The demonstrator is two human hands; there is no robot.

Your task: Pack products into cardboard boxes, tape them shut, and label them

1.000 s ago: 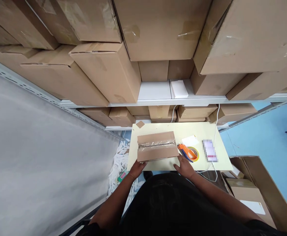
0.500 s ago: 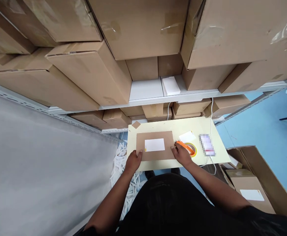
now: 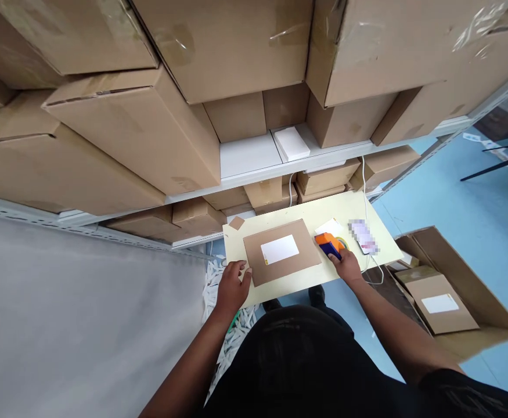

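A flat brown cardboard parcel (image 3: 295, 264) with a white label (image 3: 280, 249) on top lies on a small pale yellow table (image 3: 288, 284). My left hand (image 3: 231, 284) rests at the parcel's near left corner, fingers bent against its edge. My right hand (image 3: 346, 264) is closed on the handle of an orange and blue tape dispenser (image 3: 328, 242), just right of the parcel. A white slip (image 3: 330, 226) lies behind the dispenser.
A phone (image 3: 362, 237) with a white cable lies at the table's right. Shelves behind hold many stacked cardboard boxes (image 3: 140, 128) and a white box (image 3: 292, 143). An open carton (image 3: 449, 290) with a labelled parcel stands on the blue floor at right. Paper strips (image 3: 219, 290) litter the floor.
The parcel was turned over from its taped side to its labelled side and laid flat. My right hand left the parcel and took hold of the tape dispenser.
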